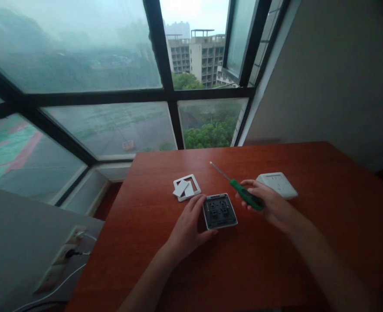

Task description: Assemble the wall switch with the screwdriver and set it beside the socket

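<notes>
My left hand grips the left side of an opened wall switch, fingers at its top left corner and thumb along its lower edge. The switch lies on the table with its dark inner mechanism facing up inside a white rim. A screwdriver with a green and black handle is in my right hand, its fingers closed round the handle. Its thin metal shaft points up and to the left, apart from the switch. Beyond my left hand rest a white switch frame and two loose white rocker covers.
A white wall socket sits on the reddish-brown wooden table, just beyond my right hand. Large dark-framed windows rise behind the table. At the lower left, wall outlets hold plugged cables.
</notes>
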`<state>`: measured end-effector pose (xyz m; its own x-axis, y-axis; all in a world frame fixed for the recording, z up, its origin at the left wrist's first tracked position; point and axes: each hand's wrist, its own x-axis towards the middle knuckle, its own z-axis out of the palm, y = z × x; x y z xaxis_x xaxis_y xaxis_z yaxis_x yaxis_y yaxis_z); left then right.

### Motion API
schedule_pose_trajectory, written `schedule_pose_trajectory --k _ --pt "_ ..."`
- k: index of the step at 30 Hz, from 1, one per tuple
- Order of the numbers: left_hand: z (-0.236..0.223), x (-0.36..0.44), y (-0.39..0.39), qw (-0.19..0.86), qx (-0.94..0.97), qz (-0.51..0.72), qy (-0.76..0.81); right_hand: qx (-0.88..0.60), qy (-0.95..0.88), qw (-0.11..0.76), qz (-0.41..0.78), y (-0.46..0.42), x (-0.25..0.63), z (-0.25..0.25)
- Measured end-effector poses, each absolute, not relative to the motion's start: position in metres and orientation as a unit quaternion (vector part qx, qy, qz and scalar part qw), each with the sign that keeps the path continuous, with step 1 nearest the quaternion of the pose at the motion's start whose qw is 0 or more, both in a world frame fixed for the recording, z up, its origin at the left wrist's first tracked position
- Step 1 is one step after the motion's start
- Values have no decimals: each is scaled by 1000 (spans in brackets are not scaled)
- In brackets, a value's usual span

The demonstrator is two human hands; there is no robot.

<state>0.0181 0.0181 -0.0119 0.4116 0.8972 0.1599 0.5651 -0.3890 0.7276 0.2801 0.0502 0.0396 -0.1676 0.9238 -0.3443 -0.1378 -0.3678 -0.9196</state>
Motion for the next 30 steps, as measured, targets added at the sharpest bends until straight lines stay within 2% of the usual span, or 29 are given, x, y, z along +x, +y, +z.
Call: schedule_pose_trajectory --k 4,11,16,20,26,30 --pt "-14 17 18 297 781 276 476 -508 -390 424 640 49 265 10" --pt "2 9 22 320 775 289 462 -518 -430 462 577 50 247 -8" --pt "12 -22 45 244 751 313 527 -523 -441 470 558 46 248 -11" --pt "11 -48 69 173 719 275 614 -525 -477 443 548 44 247 -11" --pt "9 -49 84 135 731 185 642 -536 -509 418 528 44 245 -13" --pt "9 -44 85 129 723 167 657 -538 -515 413 524 45 245 -12"
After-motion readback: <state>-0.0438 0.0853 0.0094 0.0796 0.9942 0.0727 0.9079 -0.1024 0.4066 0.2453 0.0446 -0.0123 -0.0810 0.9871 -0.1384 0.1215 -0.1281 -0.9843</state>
